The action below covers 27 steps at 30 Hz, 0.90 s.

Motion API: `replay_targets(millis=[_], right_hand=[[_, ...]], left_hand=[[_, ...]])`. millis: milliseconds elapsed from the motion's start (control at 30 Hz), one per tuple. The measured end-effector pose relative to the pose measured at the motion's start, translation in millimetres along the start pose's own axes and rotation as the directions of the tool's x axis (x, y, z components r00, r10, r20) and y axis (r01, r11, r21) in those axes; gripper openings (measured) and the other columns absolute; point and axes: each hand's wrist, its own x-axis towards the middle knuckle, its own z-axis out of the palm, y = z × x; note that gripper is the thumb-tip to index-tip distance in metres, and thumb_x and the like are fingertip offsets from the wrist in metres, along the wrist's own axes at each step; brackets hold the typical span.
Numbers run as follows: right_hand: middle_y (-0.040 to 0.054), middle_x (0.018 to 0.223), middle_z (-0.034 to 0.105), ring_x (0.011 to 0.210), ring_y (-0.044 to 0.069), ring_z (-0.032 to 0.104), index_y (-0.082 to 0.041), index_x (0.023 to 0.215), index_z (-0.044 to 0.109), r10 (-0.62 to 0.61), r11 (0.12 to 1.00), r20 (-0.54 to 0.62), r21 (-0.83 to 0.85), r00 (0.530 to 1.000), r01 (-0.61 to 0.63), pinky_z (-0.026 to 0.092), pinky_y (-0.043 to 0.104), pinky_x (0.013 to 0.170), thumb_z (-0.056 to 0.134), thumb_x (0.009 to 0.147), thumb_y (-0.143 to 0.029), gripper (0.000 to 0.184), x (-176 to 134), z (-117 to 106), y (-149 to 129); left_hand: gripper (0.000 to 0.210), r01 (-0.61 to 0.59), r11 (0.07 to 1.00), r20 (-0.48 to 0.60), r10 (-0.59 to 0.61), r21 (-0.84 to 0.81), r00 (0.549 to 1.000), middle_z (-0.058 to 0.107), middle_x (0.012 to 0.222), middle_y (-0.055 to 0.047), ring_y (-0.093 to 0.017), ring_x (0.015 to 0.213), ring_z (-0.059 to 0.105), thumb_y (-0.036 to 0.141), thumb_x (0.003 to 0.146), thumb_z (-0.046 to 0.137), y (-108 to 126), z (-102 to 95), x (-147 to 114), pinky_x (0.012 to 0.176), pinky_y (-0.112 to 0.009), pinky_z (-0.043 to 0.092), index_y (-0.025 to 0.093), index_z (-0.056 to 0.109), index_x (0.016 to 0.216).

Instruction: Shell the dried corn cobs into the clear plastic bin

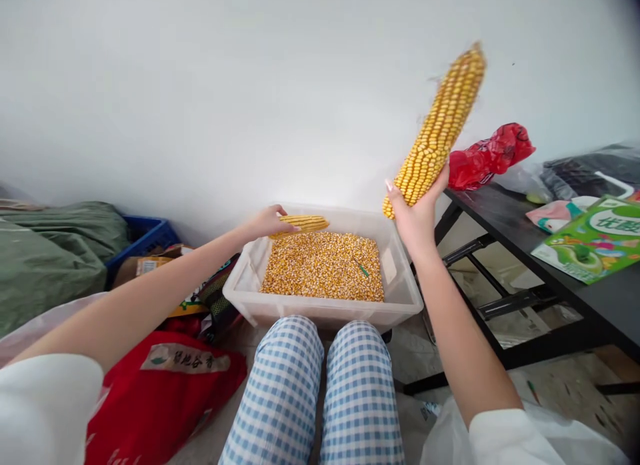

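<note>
Your blue-checked knees (320, 392) nearest, clear plastic tub of loose yellow kernels (240, 293) beyond, your left hand (267, 221) gripping a small stripped cob (303, 223) over its far-left corner, your right hand (417, 215) clutching a long full yellow corn ear (440, 128) above its far-right corner.

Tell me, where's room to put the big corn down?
Bare black table shows between the red bag and the green box. The tub is filled with kernels. Left of it, bags crowd the floor.
</note>
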Motion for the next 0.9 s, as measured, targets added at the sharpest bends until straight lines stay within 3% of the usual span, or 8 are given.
replay_targets(millis=[67, 133, 233, 400, 567, 700, 800, 900], right_hand=[[0.0135, 0.133, 0.038, 0.118, 0.026, 0.043, -0.021, 0.14, 0.01, 0.041, 0.999, 0.064, 0.03, 0.997, -0.043, 0.04, 0.042, 0.092, 0.055, 0.075, -0.041, 0.081, -17.9, 18.7, 5.7], [0.0114, 0.123, 0.049, 0.108, 0.025, 0.051, -0.024, 0.136, 0.023, 0.165, 0.983, 0.262, 0.039, 0.951, -0.181, 0.043, 0.041, 0.087, 0.06, 0.07, -0.039, 0.077, -44.9, 38.2, 23.8], [0.0086, 0.108, 0.059, 0.093, 0.024, 0.058, -0.025, 0.123, 0.043, 0.386, 0.905, 0.517, -0.049, 0.764, -0.423, 0.047, 0.04, 0.079, 0.068, 0.062, -0.036, 0.067, -79.7, 59.7, 57.1], [0.0108, 0.098, 0.063, 0.079, 0.023, 0.061, -0.018, 0.107, 0.052, 0.63, 0.647, 0.629, -0.101, 0.455, -0.756, 0.05, 0.033, 0.061, 0.068, 0.06, -0.038, 0.053, -87.1, 72.6, 88.7], [0.0102, 0.095, 0.062, 0.071, 0.021, 0.061, -0.02, 0.108, 0.051, 0.649, 0.562, 0.677, -0.117, 0.348, -0.819, 0.051, 0.036, 0.058, 0.064, 0.066, -0.045, 0.051, -65.9, 95.5, 95.0], [0.0078, 0.101, 0.063, 0.084, 0.022, 0.059, -0.025, 0.113, 0.052, 0.499, 0.602, 0.833, -0.135, 0.238, -0.787, 0.046, 0.046, 0.079, 0.048, 0.075, -0.06, 0.052, -48.3, 126.4, 90.3], [0.0049, 0.115, 0.058, 0.105, 0.021, 0.052, -0.029, 0.117, 0.051, 0.335, 0.558, 0.913, 0.006, 0.232, -0.83, 0.036, 0.045, 0.094, 0.033, 0.08, -0.064, 0.054, -33.2, 135.9, 84.0], [0.0012, 0.128, 0.049, 0.116, 0.019, 0.045, -0.033, 0.128, 0.039, 0.15, 0.372, 0.906, 0.32, 0.396, -0.872, 0.035, 0.043, 0.096, 0.016, 0.083, -0.064, 0.059, -22.0, 129.4, 76.2]], left_hand=[[0.071, 0.005, 0.99, -0.027, -0.009, -0.138, 1.0, 0.061, 0.085, -0.009, -0.019, 0.071, 0.057, 0.061, 0.05, 0.067, 14.9, 2.2, 0.5, 0.052, -0.024, 0.038, 0.016, 0.055, 0.103], [0.07, 0.032, 0.95, -0.011, -0.037, -0.312, 0.999, 0.06, 0.087, -0.008, -0.018, 0.07, 0.057, 0.059, 0.052, 0.068, 22.7, 12.4, -1.7, 0.049, -0.022, 0.038, 0.017, 0.053, 0.105], [0.067, 0.107, 0.886, 0.05, -0.095, -0.452, 0.994, 0.059, 0.087, -0.008, -0.017, 0.069, 0.057, 0.056, 0.054, 0.068, 16.7, 38.1, -8.7, 0.046, -0.021, 0.037, 0.018, 0.052, 0.106], [0.061, 0.219, 0.867, 0.134, -0.177, -0.448, 0.975, 0.059, 0.084, -0.006, -0.02, 0.076, 0.057, 0.052, 0.05, 0.072, -21.1, 70.7, -14.2, 0.044, -0.018, 0.036, 0.019, 0.055, 0.098], [0.057, 0.227, 0.719, 0.088, -0.226, -0.657, 0.97, 0.06, 0.081, -0.005, -0.019, 0.071, 0.059, 0.046, 0.052, 0.073, -33.9, 56.1, 1.6, 0.044, -0.021, 0.043, 0.018, 0.054, 0.099], [0.053, 0.101, 0.404, 0.0, -0.242, -0.909, 0.97, 0.061, 0.082, -0.006, -0.017, 0.065, 0.06, 0.038, 0.058, 0.073, -14.8, 45.6, 19.9, 0.051, -0.028, 0.051, 0.016, 0.051, 0.101], [0.041, 0.051, 0.128, 0.035, -0.124, -0.99, 0.992, 0.063, 0.085, -0.008, -0.016, 0.067, 0.061, 0.04, 0.07, 0.063, 2.4, 55.9, 31.8, 0.057, -0.029, 0.053, 0.014, 0.054, 0.1], [0.039, 0.118, -0.084, 0.114, 0.058, -0.989, 0.992, 0.064, 0.089, -0.01, -0.019, 0.075, 0.063, 0.042, 0.08, 0.05, 14.0, 72.4, 41.6, 0.062, -0.029, 0.053, 0.014, 0.054, 0.106]])
